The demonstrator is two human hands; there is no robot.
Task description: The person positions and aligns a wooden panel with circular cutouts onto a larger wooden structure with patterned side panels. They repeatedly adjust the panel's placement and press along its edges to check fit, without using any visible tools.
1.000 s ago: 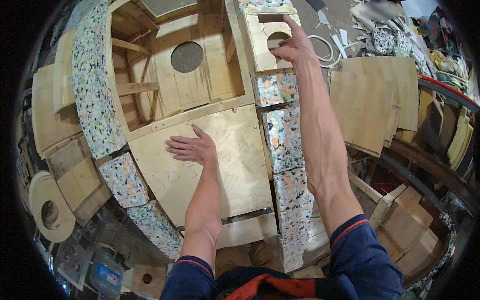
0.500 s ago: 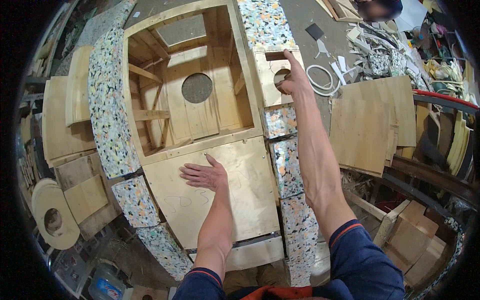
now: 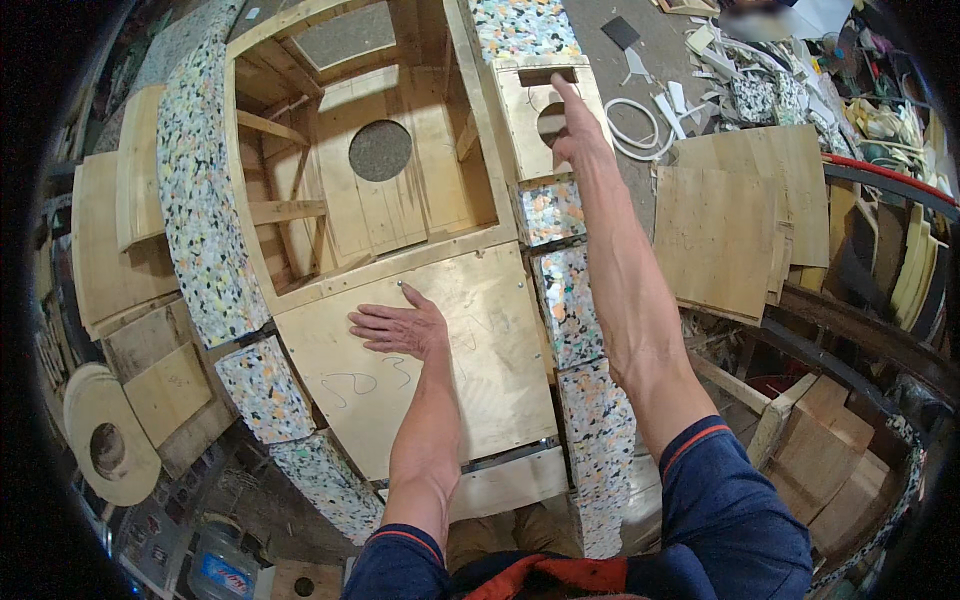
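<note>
My left hand (image 3: 400, 328) lies flat on a pale plywood panel (image 3: 490, 365), its fingers spread and pointing left. The panel covers the near part of a wooden frame box (image 3: 400, 262), whose far part is uncovered. To the right, my right hand (image 3: 588, 135) reaches over a small plywood board (image 3: 514, 115) with a slot and a round hole. Its fingers stretch toward the slot, and the thumb stands apart below the hole. Part of the board is hidden by this hand. The board lies on a speckled foam strip (image 3: 522, 28) along the box's right side.
Speckled foam blocks (image 3: 195, 200) also flank the box on the left. Plywood sheets (image 3: 715, 240) lie at right, near a white coiled tube (image 3: 630, 130) and a heap of scraps (image 3: 765, 85). At lower left are a wooden ring (image 3: 78, 425) and a plastic bottle (image 3: 225, 570).
The whole scene sits a little higher in the picture. My right thumb has shifted slightly down from the round hole. My left hand keeps its flat pose on the panel.
</note>
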